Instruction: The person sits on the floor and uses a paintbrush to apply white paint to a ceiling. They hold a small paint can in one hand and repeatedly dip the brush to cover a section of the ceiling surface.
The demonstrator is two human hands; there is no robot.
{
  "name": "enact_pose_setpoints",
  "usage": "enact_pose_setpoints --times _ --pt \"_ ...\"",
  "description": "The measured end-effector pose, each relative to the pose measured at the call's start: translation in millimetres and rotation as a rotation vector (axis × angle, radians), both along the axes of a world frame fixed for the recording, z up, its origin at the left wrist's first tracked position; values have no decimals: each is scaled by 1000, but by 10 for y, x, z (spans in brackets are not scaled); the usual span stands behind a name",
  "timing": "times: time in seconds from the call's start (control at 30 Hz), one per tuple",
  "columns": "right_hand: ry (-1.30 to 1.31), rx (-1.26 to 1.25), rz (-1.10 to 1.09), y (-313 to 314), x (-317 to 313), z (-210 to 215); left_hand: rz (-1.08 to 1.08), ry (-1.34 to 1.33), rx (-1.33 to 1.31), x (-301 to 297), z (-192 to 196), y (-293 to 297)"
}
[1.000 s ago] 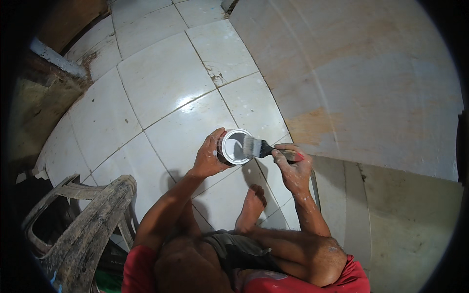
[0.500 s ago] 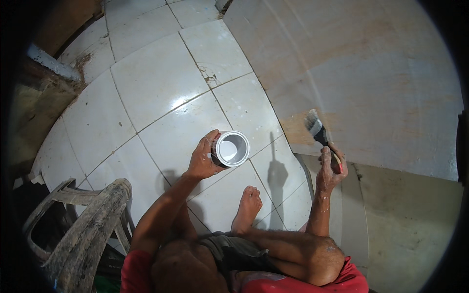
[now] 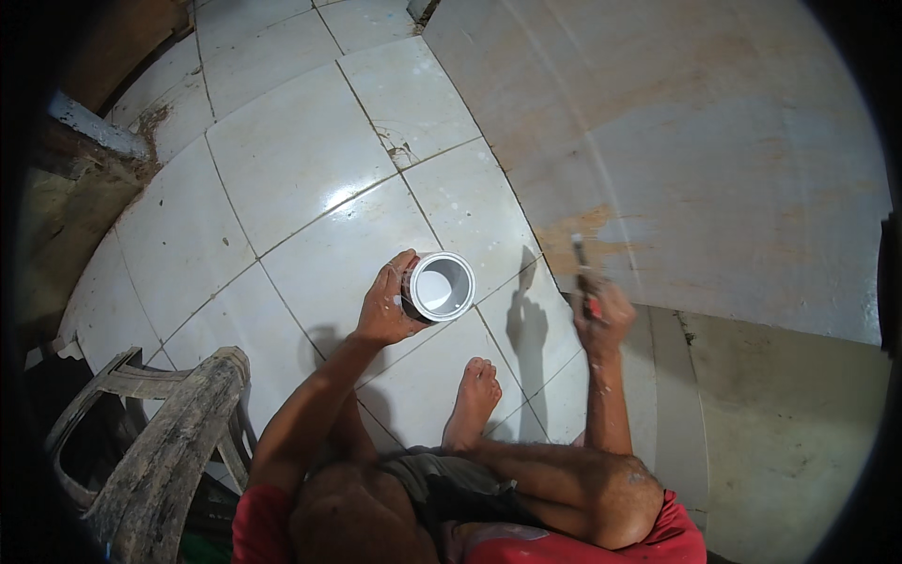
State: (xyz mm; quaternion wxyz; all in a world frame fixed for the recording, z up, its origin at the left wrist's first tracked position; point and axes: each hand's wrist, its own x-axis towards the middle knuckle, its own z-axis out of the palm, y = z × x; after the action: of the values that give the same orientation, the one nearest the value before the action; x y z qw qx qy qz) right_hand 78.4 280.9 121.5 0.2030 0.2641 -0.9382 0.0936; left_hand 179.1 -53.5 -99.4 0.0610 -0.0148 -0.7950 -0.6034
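Note:
My left hand (image 3: pixel 387 305) is wrapped round the side of an open paint can (image 3: pixel 467 289), with white paint in its bottom. The can is held above the tiled floor. On the right, my right hand (image 3: pixel 606 315) grips a paintbrush (image 3: pixel 580 252) by its handle, part of which shows red between the fingers. The brush is seen edge-on and a little blurred, its pale bristles at a bare brown patch near the lower left corner of a large wooden panel (image 3: pixel 695 179). Thin whitish paint covers much of that panel. Whether the bristles touch it I cannot tell.
White tiles (image 3: pixel 291 169) make up the floor, and my bare foot (image 3: pixel 474 404) rests on them below the can. A worn, stained chair (image 3: pixel 169 442) stands at the lower left. Beneath the panel is a stained pale wall (image 3: pixel 789 414).
My right hand has moved left and turned the brush from flat to edge-on, its bristles shifting left and slightly down. The can in my left hand has hardly moved.

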Motion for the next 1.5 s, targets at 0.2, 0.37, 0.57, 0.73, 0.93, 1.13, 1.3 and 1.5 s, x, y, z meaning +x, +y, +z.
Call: enact_pose_setpoints --times 0.2,0.37,0.57,0.73,0.93,1.13,1.3,1.5 --pt "-27 111 -203 205 -138 -244 -3 -32 21 21 29 -23" --pt "231 29 -96 -32 -102 738 22 -32 56 68 -96 28" --pt "-16 141 -11 -53 -149 -78 2 20 -9 15 -59 1" --pt "44 62 -151 -25 -361 -35 5 -34 104 41 -75 8" --pt "223 57 -5 -285 -234 519 1 -76 80 37 -179 41" --pt "43 40 -157 -106 -403 184 -20 -61 66 21 -79 3" --pt "262 -37 8 -268 -242 593 -1 -72 18 38 -46 4" --pt "-155 188 -66 -76 -226 -594 -7 -49 17 1 -65 31"
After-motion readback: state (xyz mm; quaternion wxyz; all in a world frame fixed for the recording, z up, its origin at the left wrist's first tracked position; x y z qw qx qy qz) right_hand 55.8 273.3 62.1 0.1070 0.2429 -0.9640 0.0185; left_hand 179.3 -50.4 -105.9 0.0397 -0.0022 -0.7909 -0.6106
